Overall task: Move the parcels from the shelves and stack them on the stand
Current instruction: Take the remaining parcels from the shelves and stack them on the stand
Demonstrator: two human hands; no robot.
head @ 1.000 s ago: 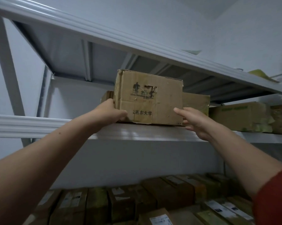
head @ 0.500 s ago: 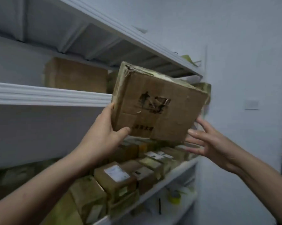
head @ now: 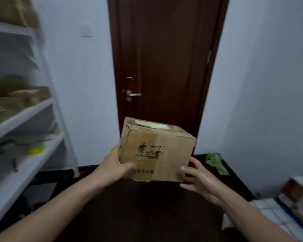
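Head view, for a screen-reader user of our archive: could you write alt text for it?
A person holds a worn cardboard parcel before a dark wooden door, the left hand gripping its lower left corner and the open right hand at its lower right corner. White shelves with more parcels stand to the left.

shelves (head: 25, 113): cardboard parcels (head: 25, 94) (blurred) | dark floor (head: 147, 206): crumpled green thing (head: 216, 163)

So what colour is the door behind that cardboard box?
The tall wooden door is dark reddish-brown, with a silver lever handle; head view shows it.
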